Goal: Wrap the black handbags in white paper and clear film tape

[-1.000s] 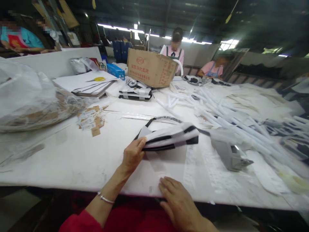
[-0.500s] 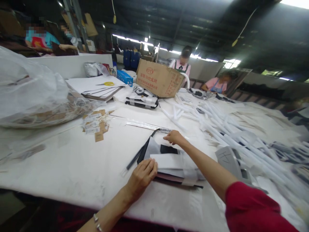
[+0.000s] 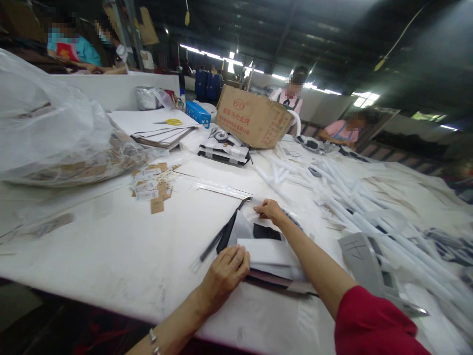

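Black, grey and white, the folded bag (image 3: 268, 252) is lying on the near part of the table (image 3: 111, 236), looking light, soft and bendy, probably best held by its near edge. Its long axis is running left to right, right end slanting nearer. The left hand (image 3: 227, 268) is gripping its left end; whether the right hand (image 3: 271, 211), at its far side, is gripping anything, I cannot tell.

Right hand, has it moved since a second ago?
Yes. Judged against the near edge of the table, the right hand has moved forward, from beside that edge to the far side of the folded piece.
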### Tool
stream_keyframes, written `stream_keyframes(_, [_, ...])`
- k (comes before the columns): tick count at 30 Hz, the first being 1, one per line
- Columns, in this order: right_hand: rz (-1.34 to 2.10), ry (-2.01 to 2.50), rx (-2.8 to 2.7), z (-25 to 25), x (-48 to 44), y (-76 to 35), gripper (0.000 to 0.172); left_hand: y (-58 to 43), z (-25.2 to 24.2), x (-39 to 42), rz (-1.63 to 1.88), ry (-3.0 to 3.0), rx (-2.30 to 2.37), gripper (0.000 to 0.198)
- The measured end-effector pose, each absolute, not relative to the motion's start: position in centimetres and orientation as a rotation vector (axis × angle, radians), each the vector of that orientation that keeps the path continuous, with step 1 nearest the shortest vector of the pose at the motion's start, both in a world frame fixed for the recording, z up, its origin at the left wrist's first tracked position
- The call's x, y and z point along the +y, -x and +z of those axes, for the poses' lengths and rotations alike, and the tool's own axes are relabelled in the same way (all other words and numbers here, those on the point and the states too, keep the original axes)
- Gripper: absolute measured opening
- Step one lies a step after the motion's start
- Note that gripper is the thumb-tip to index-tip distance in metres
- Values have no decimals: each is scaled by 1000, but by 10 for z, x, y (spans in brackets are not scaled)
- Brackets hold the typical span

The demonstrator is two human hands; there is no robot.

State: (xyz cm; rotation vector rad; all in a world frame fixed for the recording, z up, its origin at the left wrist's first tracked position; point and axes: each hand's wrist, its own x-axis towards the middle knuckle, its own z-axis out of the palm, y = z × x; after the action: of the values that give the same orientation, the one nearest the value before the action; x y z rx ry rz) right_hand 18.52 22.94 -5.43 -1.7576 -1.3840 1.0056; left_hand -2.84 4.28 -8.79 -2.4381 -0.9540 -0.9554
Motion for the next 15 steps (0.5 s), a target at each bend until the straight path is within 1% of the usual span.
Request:
stream_keyframes(2, [1050,1708,-1329,-51,220,-188,24,29,-84,42,-968,2433,-953,31])
stream_keyframes(5, [1068,1669,-1277,-49,213,-189,20,29,-80,42,-996,2414,-948,31])
stream_keyframes(9, [998,1655,-1297,-50,217,-191,25,29,-81,42,-1001,2412,-943,30])
stream_keyframes(13, [866,1581,-1373,-46,221,-192,23,29,-82,41,-1015,2411,-945,29])
stream_keyframes(15, [817,1536,-1381,-41,221,-191,27,29,-82,41,-1020,2406,-945,29])
